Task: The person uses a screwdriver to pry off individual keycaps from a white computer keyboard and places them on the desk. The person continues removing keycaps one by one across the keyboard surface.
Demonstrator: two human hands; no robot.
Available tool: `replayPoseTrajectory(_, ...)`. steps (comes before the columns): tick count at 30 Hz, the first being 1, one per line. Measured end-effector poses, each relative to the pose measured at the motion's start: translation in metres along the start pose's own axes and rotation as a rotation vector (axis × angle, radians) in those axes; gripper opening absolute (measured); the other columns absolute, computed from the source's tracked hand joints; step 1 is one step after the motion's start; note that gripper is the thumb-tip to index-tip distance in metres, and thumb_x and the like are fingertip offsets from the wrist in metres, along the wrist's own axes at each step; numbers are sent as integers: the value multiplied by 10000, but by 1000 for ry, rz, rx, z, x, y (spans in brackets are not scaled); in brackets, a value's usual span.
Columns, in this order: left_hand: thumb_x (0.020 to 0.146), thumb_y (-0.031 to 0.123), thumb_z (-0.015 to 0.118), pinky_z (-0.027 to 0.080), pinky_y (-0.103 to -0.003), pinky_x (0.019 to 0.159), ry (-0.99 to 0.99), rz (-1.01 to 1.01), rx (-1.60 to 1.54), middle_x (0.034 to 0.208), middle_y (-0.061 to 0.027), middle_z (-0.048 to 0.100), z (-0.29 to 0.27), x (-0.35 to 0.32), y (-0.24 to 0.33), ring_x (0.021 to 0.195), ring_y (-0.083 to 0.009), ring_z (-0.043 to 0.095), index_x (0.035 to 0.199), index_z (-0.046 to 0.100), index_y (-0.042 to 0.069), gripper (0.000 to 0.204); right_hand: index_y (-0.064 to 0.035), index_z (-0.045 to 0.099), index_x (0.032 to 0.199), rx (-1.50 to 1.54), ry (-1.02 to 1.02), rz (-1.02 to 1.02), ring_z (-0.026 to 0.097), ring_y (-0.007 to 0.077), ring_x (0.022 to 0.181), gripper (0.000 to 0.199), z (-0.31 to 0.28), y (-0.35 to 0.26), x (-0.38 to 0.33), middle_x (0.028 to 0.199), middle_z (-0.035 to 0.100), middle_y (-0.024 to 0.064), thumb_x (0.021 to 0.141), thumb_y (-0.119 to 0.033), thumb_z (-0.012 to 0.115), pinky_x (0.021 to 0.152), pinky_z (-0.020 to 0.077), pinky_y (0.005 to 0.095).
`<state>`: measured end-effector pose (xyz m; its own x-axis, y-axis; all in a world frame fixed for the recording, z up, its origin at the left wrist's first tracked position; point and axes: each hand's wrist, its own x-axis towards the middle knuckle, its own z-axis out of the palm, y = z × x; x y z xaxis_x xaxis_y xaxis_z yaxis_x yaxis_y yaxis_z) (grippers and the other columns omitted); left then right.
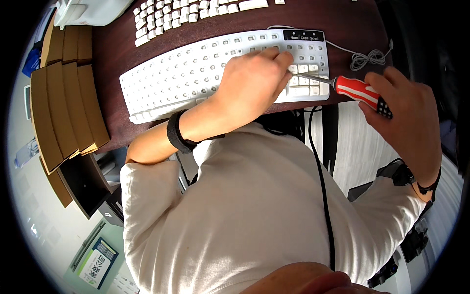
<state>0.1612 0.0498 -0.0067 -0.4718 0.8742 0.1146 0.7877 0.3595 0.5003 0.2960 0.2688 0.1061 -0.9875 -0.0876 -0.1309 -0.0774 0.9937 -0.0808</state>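
Dark reddish-brown desk (333, 19) for a work surface, with a long white plastic keyboard (166, 78) lying flat on it, close to the near edge. Going left to right, using the keyboard as the landmark.

Well left of the keyboard: brown cardboard boxes (73, 108) lined up side by side. Behind its left end, can see part of a shiny white plastic container (95, 12), cut off by the view. Next along, also behind it, got loads of loose white plastic keycaps (181, 14) in rough rows, not touching it.

On the keyboard, mostly bare key sockets through the left and middle. Left hand (257, 73), black band on the wrist, lying over the right-hand part. Fingers bent and bunched together, tips tucked out of sight, so can't tell if pinching anything.

Just right of that, on the number pad, a block of seated white keycaps (303, 90), plus a glossy black indicator strip (303, 36) behind. Then a screwdriver (360, 90), thin metal shaft, red-and-white striped handle with a starry dark end, pointing left over those keycaps. Tip right by the left fingers, exact contact hard to make out.

Behind the keyboard's right end, a pale thin cable (369, 59), coiled up. Off that same end, right hand (411, 105), thumb and fingers wrapped around the screwdriver handle.
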Motion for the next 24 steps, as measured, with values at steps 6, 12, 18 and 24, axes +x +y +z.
replayPoseTrajectory(6, 859, 150, 703, 541, -404, 676, 28, -4, -32, 895, -111, 664, 4, -3, -3, 790, -323, 662, 1027, 661, 60, 195, -58, 643, 1008, -58, -10, 33, 592, 233, 594, 316, -2, -10, -2, 811, 570, 73, 753, -168, 793, 552, 465, 339)
replayPoseTrajectory(12, 854, 151, 697, 547, -413, 690, 21, 16, 56, 900, -105, 655, 8, -3, -2, 814, -326, 659, 1019, 657, 52, 197, -99, 608, 1044, -287, -3, 22, 570, 175, 578, 332, 5, -39, -16, 791, 504, 38, 804, -269, 762, 510, 456, 330)
replayPoseTrajectory(18, 871, 173, 693, 541, -422, 664, 42, 12, -11, 888, -109, 657, 8, -5, -3, 785, -332, 656, 1003, 653, 53, 183, -100, 601, 1025, -251, 31, 72, 544, 158, 524, 325, 15, -39, -29, 756, 489, 31, 817, -290, 763, 480, 444, 312)
replayPoseTrajectory(24, 880, 201, 696, 532, -414, 646, 64, 8, -18, 847, -116, 667, 10, -1, -4, 745, -332, 657, 977, 651, 52, 183, -113, 527, 859, -336, -22, 59, 579, 155, 530, 275, -1, -51, -9, 762, 529, 24, 838, -285, 741, 476, 452, 300)
